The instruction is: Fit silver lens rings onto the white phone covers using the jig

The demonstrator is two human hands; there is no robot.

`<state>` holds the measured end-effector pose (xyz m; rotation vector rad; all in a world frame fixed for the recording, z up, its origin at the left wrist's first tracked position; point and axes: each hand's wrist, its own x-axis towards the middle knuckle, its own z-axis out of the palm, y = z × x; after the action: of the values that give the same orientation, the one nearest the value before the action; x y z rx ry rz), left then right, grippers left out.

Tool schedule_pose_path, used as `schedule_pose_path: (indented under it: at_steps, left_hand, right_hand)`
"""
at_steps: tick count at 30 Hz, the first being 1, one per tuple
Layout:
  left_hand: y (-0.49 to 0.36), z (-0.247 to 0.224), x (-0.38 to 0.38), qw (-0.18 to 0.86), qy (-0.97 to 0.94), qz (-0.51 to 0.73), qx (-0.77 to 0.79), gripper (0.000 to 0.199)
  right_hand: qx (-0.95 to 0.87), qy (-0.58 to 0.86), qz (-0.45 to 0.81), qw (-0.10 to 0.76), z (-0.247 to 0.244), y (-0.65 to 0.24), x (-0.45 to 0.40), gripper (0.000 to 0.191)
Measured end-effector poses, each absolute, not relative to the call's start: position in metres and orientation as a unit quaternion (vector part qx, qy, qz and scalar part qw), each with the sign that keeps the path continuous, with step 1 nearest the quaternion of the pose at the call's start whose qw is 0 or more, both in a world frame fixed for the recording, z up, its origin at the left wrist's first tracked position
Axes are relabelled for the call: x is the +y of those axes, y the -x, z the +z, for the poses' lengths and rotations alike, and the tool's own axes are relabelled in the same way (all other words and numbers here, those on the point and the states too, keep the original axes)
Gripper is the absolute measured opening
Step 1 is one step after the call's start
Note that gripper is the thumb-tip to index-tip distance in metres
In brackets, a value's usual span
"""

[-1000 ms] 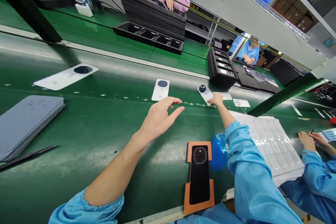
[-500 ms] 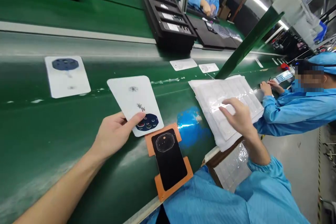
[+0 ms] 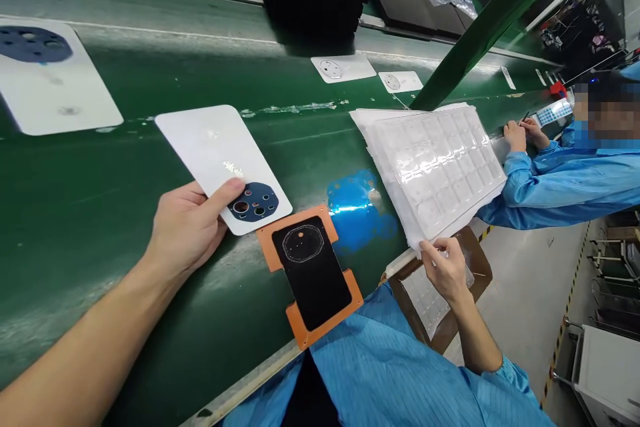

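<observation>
My left hand [image 3: 193, 223] pinches a white phone-shaped panel [image 3: 200, 140] with a dark blue camera patch, thumb on top. Just right of it, an orange fixture [image 3: 297, 340] holds a black panel [image 3: 315, 280] with an octagonal outline. My right hand [image 3: 447, 270] is closed at the front corner of a stack of clear plastic tray sheets [image 3: 440, 160]; a bit of clear film shows at its fingers, though what exactly they grip is hard to make out. A blue patch [image 3: 355, 207] lies between fixture and stack.
Another white panel [image 3: 50, 97] lies far left; two smaller white cards [image 3: 345, 69] lie behind. A green post [image 3: 485, 30] rises beyond the stack. A cardboard box [image 3: 477, 263] stands below the table edge. A co-worker [image 3: 565, 180] sits at right.
My right hand has moved from above the stack to its near corner, its fingers now closed. The view has shifted downward. My left hand still holds the white panel, now tilted differently.
</observation>
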<state>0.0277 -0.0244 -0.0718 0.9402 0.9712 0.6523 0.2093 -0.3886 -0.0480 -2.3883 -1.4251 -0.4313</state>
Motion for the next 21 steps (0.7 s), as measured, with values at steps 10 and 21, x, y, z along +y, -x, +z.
schedule_pose_path:
  at_steps: [10, 21]
  left_hand:
    - [-0.027, -0.070, -0.024, 0.744, -0.408, 0.273, 0.453, 0.044]
    - [-0.019, -0.088, -0.018, 0.704, -0.525, 0.233, 0.418, 0.072]
  right_hand:
    - [-0.392, 0.837, -0.089, 0.371, -0.029, -0.206, -0.390, 0.017]
    - [-0.134, 0.653, 0.058, 0.744, 0.009, -0.199, -0.363, 0.019]
